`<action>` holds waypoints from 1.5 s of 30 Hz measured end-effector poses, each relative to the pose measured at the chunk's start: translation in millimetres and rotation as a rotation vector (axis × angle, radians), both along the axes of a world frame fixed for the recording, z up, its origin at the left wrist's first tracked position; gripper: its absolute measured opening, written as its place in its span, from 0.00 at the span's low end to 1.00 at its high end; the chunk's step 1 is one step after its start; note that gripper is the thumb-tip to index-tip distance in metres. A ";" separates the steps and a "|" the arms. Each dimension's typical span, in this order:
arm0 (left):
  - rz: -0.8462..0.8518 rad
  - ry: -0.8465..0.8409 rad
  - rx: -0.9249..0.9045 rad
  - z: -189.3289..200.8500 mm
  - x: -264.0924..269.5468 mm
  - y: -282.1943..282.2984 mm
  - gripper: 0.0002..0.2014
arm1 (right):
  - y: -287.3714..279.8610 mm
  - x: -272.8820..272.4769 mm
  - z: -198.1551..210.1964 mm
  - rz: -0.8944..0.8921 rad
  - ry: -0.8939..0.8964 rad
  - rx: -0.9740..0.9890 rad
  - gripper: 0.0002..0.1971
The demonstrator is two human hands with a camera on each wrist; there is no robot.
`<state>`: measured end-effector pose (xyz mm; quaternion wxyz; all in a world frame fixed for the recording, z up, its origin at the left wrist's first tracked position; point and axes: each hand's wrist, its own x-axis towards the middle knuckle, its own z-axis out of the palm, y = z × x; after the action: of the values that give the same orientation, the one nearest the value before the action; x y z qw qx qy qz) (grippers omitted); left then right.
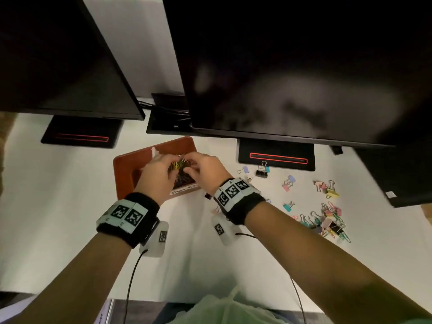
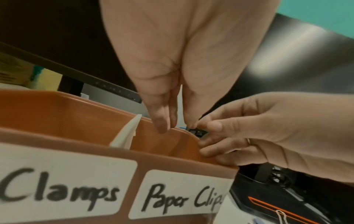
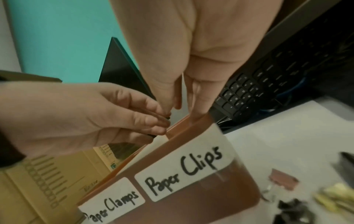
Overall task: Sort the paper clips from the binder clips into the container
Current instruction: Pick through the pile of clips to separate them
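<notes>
A brown two-part container [image 1: 126,169] sits on the white desk, labelled "Clamps" [image 2: 57,189] and "Paper Clips" [image 3: 187,168], with a white divider [image 2: 126,133] between the parts. Both hands meet above the Paper Clips side. My right hand [image 1: 198,164] pinches a small black binder clip [image 2: 199,133], and a bit of blue shows beside it. My left hand [image 1: 161,171] points down with its fingertips [image 2: 191,124] closed on the same clip. Yellow and green paper clips [image 1: 177,163] show between the hands; whether they are held or lie in the compartment is unclear.
A loose heap of coloured binder and paper clips [image 1: 327,220] lies on the desk to the right, with more scattered ones [image 1: 261,171] nearer the container. Two dark monitors hang over the desk on black stands [image 1: 275,155]. A keyboard [image 3: 258,84] lies behind.
</notes>
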<state>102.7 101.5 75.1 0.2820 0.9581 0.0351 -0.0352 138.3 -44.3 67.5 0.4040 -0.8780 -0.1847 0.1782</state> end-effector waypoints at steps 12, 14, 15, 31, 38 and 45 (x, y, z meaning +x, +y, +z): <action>-0.399 0.193 -0.223 -7.3 -3.0 -154.3 0.14 | -279.2 -30.3 -40.6 -0.475 0.059 -0.600 0.25; -0.473 0.276 -0.203 -20.1 -5.3 -189.4 0.15 | -309.6 -24.6 -46.8 -0.485 0.234 -0.670 0.29; -0.512 0.310 -0.184 -26.1 -6.9 -206.3 0.15 | -319.7 -21.5 -49.9 -0.476 0.299 -0.661 0.31; -0.499 0.511 -0.054 -70.6 -25.6 -287.9 0.18 | -403.6 -22.3 -74.6 -0.471 0.140 -0.405 0.12; -0.347 0.455 -0.024 -72.7 -26.6 -275.0 0.13 | -387.7 -28.9 -72.9 -0.170 -0.074 -0.406 0.11; -0.422 0.356 0.120 -80.4 -29.5 -285.7 0.04 | -374.5 -16.5 -70.2 -0.092 0.052 -0.472 0.09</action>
<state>73.2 -184.2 -5.3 0.2004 0.9380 -0.1144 -0.2586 121.8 -418.8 -2.7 0.2000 -0.9508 -0.0873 0.2201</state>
